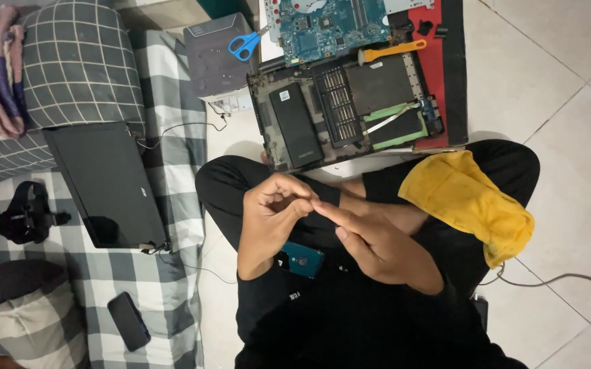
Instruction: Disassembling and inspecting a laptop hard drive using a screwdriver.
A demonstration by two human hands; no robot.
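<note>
My left hand (271, 208) is curled in front of me, thumb and fingertips pinched together, and my right hand (377, 247) reaches across with its forefinger stretched out so the tip touches that pinch; whether something tiny sits between the fingertips I cannot tell, it is too small to see. Just below my left wrist a small teal device (301, 260) lies on my lap. Beyond both hands, on the tiled floor, rests the opened laptop base (346, 113) with its black battery (297, 124) showing, and farther past it a blue-green circuit board (329, 27) and an orange pry tool (391, 50). Blue-handled scissors (245, 45) lie on a grey box (213, 65) beyond my left hand. A yellow cloth (469, 201) drapes over my knee, just right of my right hand. Well left of my left hand, a closed black laptop (107, 184) and a dark phone (129, 321) lie on checked bedding (165, 273).
</note>
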